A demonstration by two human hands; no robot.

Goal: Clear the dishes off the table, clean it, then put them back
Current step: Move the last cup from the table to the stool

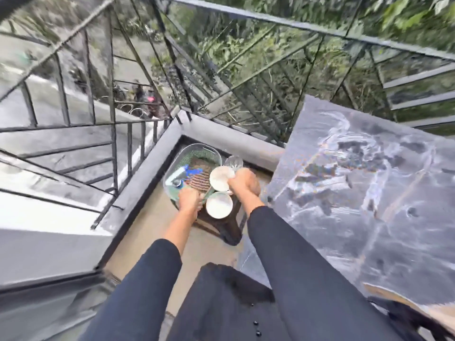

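right hand is gripping the rim of the upper white dish | dish is being held over the low stool, beside the basket, off the table | left hand is lying at the basket rim, grasp not discernible | judging dish stiff, glazed, breakable, probably slick: taking it by the rim

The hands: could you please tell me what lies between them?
Head view: the upper white bowl and lower white bowl lie between the left hand and right hand.
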